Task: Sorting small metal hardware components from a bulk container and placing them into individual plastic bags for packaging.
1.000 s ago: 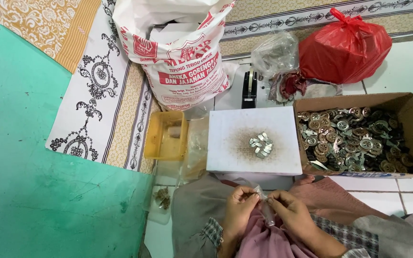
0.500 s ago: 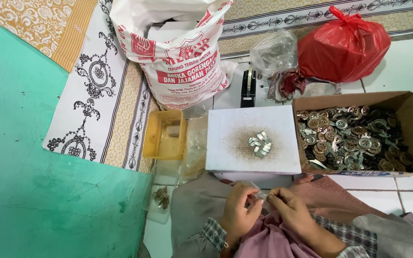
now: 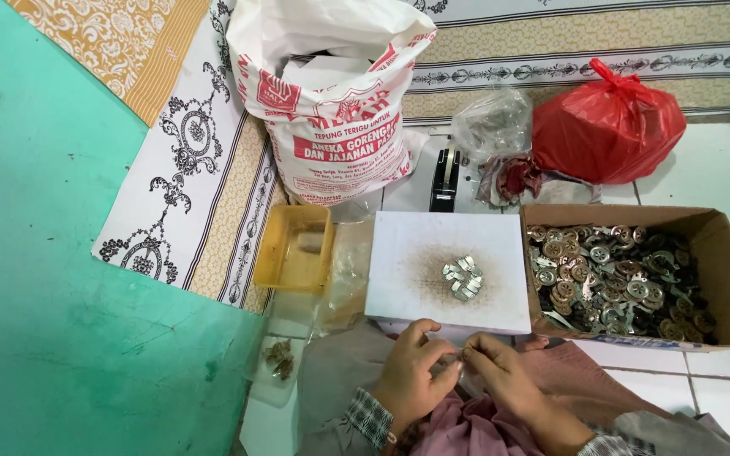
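Unmoved over the lap, left hand (image 3: 411, 376) and right hand (image 3: 500, 376) pinch one small metal piece (image 3: 456, 361) between fingertips.

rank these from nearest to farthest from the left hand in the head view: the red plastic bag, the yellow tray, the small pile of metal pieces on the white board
1. Pile of metal pieces: just ahead of the left hand, on the white board.
2. Yellow tray: ahead and to the left, beside the board.
3. Red plastic bag: far ahead to the right, beyond the cardboard box.

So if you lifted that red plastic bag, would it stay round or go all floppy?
The red plastic bag would probably sag and change shape, since its thin skin is crinkled. The knotted top should keep things inside. It bulges full, so it may feel fairly heavy.
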